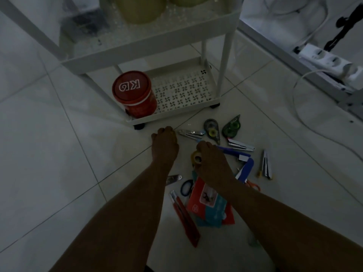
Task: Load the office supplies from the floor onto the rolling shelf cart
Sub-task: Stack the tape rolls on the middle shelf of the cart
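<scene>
Office supplies lie scattered on the tiled floor in front of the white rolling cart [224, 55]. My right hand [213, 161] is shut on a yellow tape roll [196, 157], above a blue stapler [244, 165]. My left hand [165, 146] reaches toward a small silver stapler [191, 132], fingers curled; whether it holds anything is hidden. Two correction-tape dispensers [211, 130] [231, 127] lie beyond. A red cutter [185, 216], a red-and-teal packet [210, 203], scissors [187, 187] and more staplers [240, 146] [266, 164] lie around my arms.
A red lidded tin [133, 93] stands on the cart's bottom shelf [186, 91]. Yellow-green containers [141, 8] sit on the shelf above. A white power strip [332, 61] and cable [306, 114] lie on the floor at right, beside a white frame.
</scene>
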